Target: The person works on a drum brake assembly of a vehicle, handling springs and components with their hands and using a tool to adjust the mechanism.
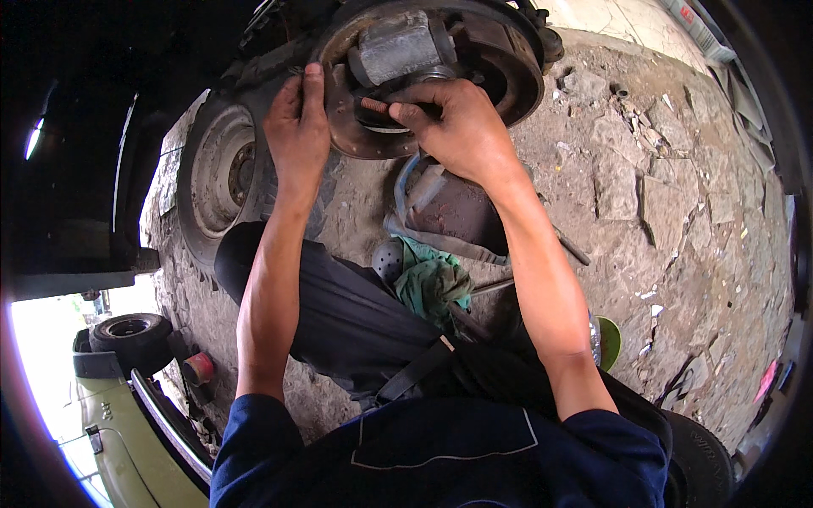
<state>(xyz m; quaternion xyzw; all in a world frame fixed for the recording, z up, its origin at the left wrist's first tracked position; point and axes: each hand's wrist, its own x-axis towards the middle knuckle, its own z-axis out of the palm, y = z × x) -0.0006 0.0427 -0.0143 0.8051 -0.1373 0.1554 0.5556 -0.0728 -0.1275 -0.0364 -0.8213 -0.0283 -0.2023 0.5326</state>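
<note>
A rusty round brake assembly [369, 144] stands at the top middle, with a grey rounded metal part [396, 49] across its upper half. My left hand [296, 140] is at its left edge, thumb and curled fingers closed on the rim. Inside the lower part of the ring, my right hand [461, 127] pinches a short reddish-brown threaded piece [374, 106], which looks like a bolt. Its far end points left, toward the ring's wall. Some of my right fingers are hidden behind the hand and the grey part.
Below the assembly lie a dark brown pan-like thing [457, 212], a green rag [432, 284] and a metal rod [571, 245]. A wheel [222, 169] stands at left. The ground [618, 169] is rough broken stone. A green vehicle [123, 432] is at lower left.
</note>
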